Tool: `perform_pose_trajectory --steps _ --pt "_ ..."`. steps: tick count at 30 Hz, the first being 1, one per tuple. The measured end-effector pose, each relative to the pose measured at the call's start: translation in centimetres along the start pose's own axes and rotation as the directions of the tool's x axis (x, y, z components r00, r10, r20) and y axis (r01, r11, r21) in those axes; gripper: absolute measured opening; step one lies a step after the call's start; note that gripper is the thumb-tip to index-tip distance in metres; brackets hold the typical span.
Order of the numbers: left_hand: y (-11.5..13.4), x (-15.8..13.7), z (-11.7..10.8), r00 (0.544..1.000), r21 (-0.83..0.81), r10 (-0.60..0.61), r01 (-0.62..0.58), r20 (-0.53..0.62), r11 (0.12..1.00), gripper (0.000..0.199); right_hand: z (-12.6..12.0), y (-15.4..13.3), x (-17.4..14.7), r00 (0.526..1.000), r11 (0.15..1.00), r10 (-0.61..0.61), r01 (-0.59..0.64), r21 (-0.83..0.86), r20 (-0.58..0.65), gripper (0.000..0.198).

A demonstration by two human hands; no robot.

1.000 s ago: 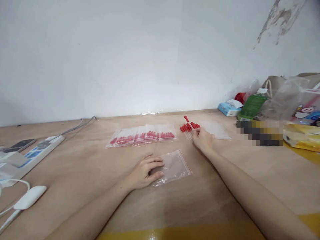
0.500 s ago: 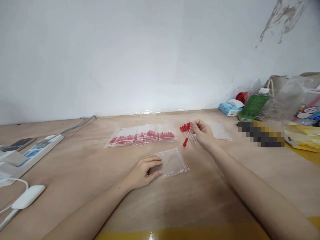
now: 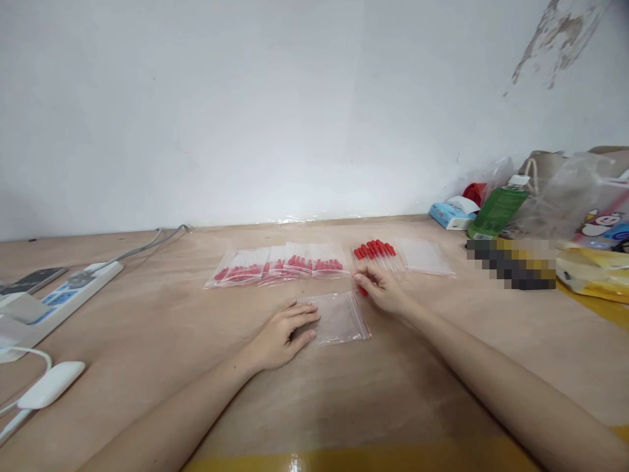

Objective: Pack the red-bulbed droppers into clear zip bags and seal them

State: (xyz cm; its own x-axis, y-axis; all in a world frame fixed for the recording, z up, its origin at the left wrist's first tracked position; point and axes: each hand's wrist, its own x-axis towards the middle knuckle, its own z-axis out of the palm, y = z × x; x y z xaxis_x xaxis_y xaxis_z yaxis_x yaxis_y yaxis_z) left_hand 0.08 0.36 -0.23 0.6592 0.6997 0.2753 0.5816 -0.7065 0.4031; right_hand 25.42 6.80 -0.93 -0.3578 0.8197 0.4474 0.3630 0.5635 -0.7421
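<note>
Left hand (image 3: 285,331) lies flat on table (image 3: 147,314), fingertips on near-left edge of an empty clear zip bag (image 3: 340,317) w/ red strip. Right hand (image 3: 381,288) just beyond bag's right corner, fingers pinched on a red-capped dropper (image 3: 362,289); only the red end shows, rest hidden by hand. Behind it, loose pile of red-capped droppers (image 3: 377,252), next to a stack of empty bags (image 3: 425,255). Row of filled bags (image 3: 280,265) further left. Far left: power strip (image 3: 63,295), white mouse (image 3: 49,385). Far right: green bottle (image 3: 496,210), plastic bags.
</note>
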Motion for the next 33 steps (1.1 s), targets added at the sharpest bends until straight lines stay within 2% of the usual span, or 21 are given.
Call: perform_pose_trajectory --steps 3,7,11,23,30,33 --pt "0.1 -0.1 -0.1 0.999 -0.006 -0.023 0.023 -0.026 1.000 0.033 -2.4 0.9 -1.0 1.000 0.997 0.022 -0.023 -0.068 -0.013 0.028" --pt "0.2 -0.2 -0.1 0.997 -0.009 -0.062 0.062 -0.043 0.998 0.040 -5.5 1.4 -3.2 0.998 0.971 0.021 -0.005 -0.240 0.065 0.027" --pt "0.3 -0.1 -0.2 0.997 0.003 -0.063 0.063 -0.039 0.998 0.040 -6.9 1.0 -4.2 0.988 0.940 0.060 -0.008 -0.341 0.142 0.026" --pt "0.5 -0.1 -0.3 0.998 0.012 -0.054 0.055 -0.041 0.998 0.038 -6.5 0.4 -4.1 0.975 0.945 0.055 0.018 -0.325 0.214 0.026" --pt "0.3 -0.2 -0.2 0.996 0.018 -0.081 0.081 -0.025 0.997 0.041 -4.2 -1.1 -3.9 0.973 0.950 0.026 0.049 -0.309 0.231 0.020" --pt "0.2 -0.2 -0.2 0.997 0.019 -0.077 0.078 -0.031 0.997 0.043 -2.7 -1.7 -3.8 0.972 0.983 0.032 0.012 -0.181 0.234 0.016"
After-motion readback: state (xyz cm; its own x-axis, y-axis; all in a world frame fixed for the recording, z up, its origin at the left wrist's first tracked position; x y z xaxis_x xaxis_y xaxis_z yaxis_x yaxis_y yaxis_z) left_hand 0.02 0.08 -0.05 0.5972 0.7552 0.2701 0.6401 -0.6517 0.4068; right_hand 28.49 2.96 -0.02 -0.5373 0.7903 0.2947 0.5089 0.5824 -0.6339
